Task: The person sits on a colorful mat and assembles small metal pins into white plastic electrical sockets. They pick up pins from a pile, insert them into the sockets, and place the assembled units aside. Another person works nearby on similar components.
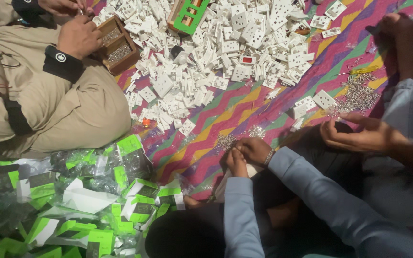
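Note:
My left hand (236,162) and my right hand (255,150) meet just above my lap, both in blue-grey sleeves. The left hand's fingers are curled shut, and a white plastic part (252,170) shows right under them. A bracelet sits on my right wrist, and that hand's fingers bend over the left fingertips, hiding what lies between them. Just beyond the hands, small heaps of metal screws (225,141) lie on the striped zigzag cloth (225,112).
A big heap of white plastic switch and socket parts (225,48) covers the far cloth. A person in khaki (48,95) sits at the left by a wooden box of screws (116,45). Another person's hand (354,134) hovers at the right near metal pins (357,95). Green-and-white packets (82,205) are piled at lower left.

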